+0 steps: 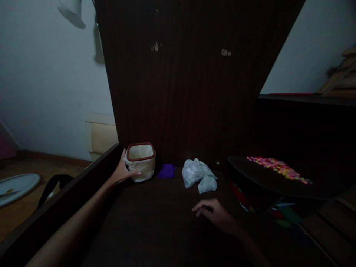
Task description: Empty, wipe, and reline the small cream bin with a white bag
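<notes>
My left hand is wrapped round the left side of a small trash bin. The bin is cream-coloured with a brown rim and a thin plastic liner, and it stands upright at the back left of the dark wooden surface. Beside it lies a folded purple cloth. Farther right, two knotted whitish plastic bags rest together. My right hand hovers over or rests on the surface in front of these bags, fingers loosely bent, thumb a little apart, nothing visible in it.
A tall dark wooden panel rises behind. On the right, a dark shelf carries a string of pink and yellow pieces, with assorted items below it. A raised wooden edge runs along the left; a pale round lid-like object lies beyond.
</notes>
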A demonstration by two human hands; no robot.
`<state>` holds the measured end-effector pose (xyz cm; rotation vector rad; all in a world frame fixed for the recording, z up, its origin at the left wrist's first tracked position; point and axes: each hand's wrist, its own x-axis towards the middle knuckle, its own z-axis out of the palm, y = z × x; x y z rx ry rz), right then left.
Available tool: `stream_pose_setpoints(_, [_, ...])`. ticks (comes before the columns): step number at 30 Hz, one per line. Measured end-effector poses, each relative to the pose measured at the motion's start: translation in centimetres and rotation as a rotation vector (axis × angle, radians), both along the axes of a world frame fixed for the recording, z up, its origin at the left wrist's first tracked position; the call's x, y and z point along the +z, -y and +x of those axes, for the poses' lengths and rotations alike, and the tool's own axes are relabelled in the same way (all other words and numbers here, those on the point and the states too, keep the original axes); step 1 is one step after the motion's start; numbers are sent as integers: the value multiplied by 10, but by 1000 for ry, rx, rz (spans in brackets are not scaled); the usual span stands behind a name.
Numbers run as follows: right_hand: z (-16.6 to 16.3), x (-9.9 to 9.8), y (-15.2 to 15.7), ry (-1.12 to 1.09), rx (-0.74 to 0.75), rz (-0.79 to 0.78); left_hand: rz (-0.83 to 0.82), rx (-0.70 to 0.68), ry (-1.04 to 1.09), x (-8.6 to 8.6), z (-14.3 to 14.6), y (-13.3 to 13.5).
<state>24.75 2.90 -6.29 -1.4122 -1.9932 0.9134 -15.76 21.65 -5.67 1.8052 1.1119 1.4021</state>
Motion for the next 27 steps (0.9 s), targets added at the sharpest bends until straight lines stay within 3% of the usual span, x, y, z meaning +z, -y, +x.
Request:
stream_pose_setpoints(3, [1, 7, 4, 9, 0, 26, -8, 74, -30, 0, -15, 1])
stream_pose_setpoints(6, [2, 15, 8, 0, -27, 44, 34, 85, -24, 11, -22, 14])
stream_pose_setpoints(13, [1, 37, 7, -27, -33, 249, 473, 315, -29, 62, -3, 64])
stream_pose_setpoints(16, [-6, 47, 6, 64, -60, 363, 616, 297, -153, 80, 12, 86])
stream_pose_setpoints(18, [-14, 52, 6, 148, -54, 388, 629, 220, -292, 87, 24, 100])
stream_pose_setpoints(21, [-30, 58, 10, 267, 4, 345, 528, -14, -498, 85, 42, 117])
stream_pose_setpoints(25, [-50, 56, 13, 385, 124, 177, 311, -334, -756, 56, 60, 127])
stream_pose_setpoints(27, [-56, 51, 13, 417, 161, 116, 247, -419, -840, 37, 65, 129])
